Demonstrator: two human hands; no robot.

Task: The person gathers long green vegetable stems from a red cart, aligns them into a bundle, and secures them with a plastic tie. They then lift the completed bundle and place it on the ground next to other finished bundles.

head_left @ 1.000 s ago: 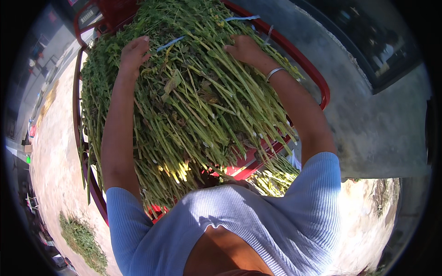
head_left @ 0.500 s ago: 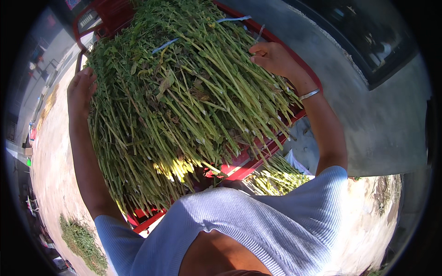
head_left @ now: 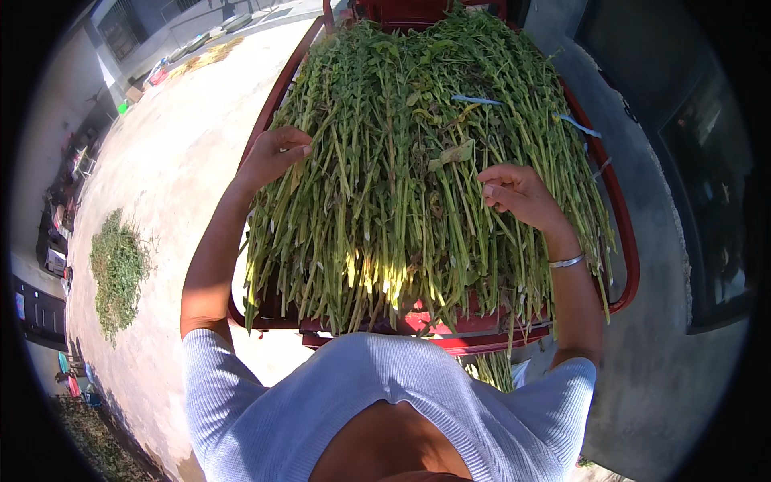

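A thick layer of cut green stalks (head_left: 377,185) fills a red cart bed (head_left: 622,249), with leafy tops at the far end and bare cut ends toward me. Over the pile's left side hovers my left hand (head_left: 277,154), its fingers loosely bent and thumb apart, holding nothing I can see. My right hand (head_left: 522,195) is above the right half, loosely curled with a gap between thumb and forefinger; nothing shows in it. A broad dry leaf (head_left: 452,155) lies between the hands. Blue ties (head_left: 477,100) show on the stalks farther back.
More stalks (head_left: 491,369) lie below the cart's near edge at right. A heap of green plants (head_left: 119,273) rests on the pale concrete ground (head_left: 181,153) at left. A grey wall (head_left: 650,185) with a dark opening stands close along the right.
My view has turned, bringing the cart nearly straight ahead. Both hands have come inward from the pile's sides and are now closer together above the stalks.
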